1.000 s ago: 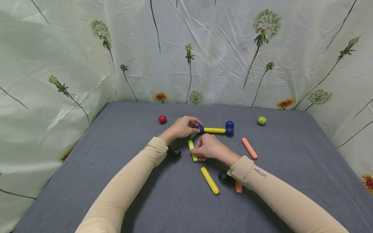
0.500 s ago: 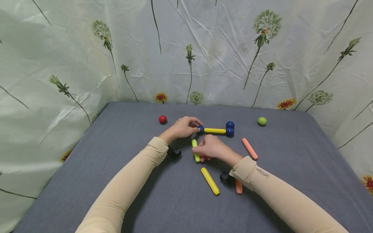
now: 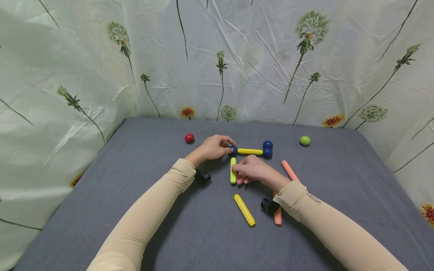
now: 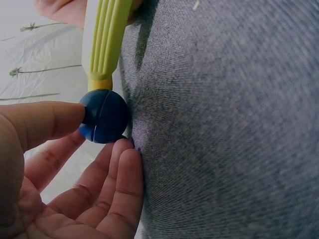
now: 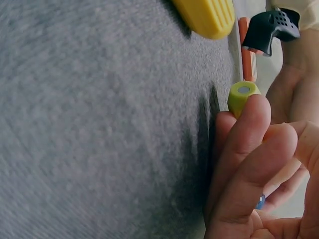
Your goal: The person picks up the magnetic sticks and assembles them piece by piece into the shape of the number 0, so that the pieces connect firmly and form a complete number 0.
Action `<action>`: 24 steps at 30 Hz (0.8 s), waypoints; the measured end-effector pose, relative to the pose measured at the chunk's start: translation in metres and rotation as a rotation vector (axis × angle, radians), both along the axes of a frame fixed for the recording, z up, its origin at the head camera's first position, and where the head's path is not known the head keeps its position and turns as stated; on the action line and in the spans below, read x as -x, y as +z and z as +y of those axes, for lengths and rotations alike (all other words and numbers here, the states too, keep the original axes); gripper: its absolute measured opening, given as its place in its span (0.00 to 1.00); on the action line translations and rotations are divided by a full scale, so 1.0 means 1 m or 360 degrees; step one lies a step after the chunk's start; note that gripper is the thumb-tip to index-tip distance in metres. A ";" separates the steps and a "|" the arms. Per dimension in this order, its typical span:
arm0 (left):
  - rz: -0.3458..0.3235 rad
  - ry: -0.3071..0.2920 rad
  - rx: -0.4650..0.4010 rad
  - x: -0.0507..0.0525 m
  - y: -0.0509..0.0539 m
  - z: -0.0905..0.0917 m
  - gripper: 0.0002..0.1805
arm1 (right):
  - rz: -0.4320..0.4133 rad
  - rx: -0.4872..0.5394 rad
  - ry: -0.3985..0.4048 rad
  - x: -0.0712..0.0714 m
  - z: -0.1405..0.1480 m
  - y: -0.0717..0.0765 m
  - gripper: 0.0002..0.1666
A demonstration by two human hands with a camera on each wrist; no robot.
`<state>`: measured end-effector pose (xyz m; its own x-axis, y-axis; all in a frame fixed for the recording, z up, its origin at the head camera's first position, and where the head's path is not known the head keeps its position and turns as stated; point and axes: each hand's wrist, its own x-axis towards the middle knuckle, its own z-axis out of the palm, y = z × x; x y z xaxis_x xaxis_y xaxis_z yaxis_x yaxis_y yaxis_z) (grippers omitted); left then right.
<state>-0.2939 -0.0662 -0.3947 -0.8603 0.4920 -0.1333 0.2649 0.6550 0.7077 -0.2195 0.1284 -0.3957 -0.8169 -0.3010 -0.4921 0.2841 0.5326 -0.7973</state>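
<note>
The left hand (image 3: pixel 213 147) pinches a blue ball (image 3: pixel 233 151) between thumb and fingers; that ball sits at the left end of a yellow stick (image 3: pixel 249 151). At the stick's right end is another blue ball (image 3: pixel 267 153), touching a third one (image 3: pixel 268 144) behind it. The right hand (image 3: pixel 255 170) grips a yellow-green stick (image 3: pixel 233 175) by thumb and fingers, its far end just below the left blue ball. In the left wrist view the thumb presses the blue ball (image 4: pixel 105 117), with the yellow-green stick (image 4: pixel 107 37) close above it. The right wrist view shows the stick's end (image 5: pixel 243 90) beyond the fingers.
On the grey cloth (image 3: pixel 169 237) lie a red ball (image 3: pixel 189 138) at back left, a green ball (image 3: pixel 304 140) at back right, a loose yellow stick (image 3: pixel 244 210) in front, and two orange sticks, one (image 3: pixel 289 170) behind the other (image 3: pixel 278 217), partly under the right forearm.
The right hand has moved a little right and turned the yellow-green stick from slanted to nearly straight, pointing at the left blue ball. The left hand has stayed on its ball.
</note>
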 end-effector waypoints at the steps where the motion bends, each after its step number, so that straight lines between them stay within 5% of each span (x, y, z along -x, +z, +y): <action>1: 0.0001 0.0001 0.0000 0.000 0.000 0.000 0.15 | -0.0012 0.0013 -0.0010 0.001 0.001 0.000 0.16; 24: 0.0020 0.0013 0.0036 -0.001 0.000 0.001 0.14 | -0.0124 0.0129 -0.0119 0.013 0.008 0.000 0.13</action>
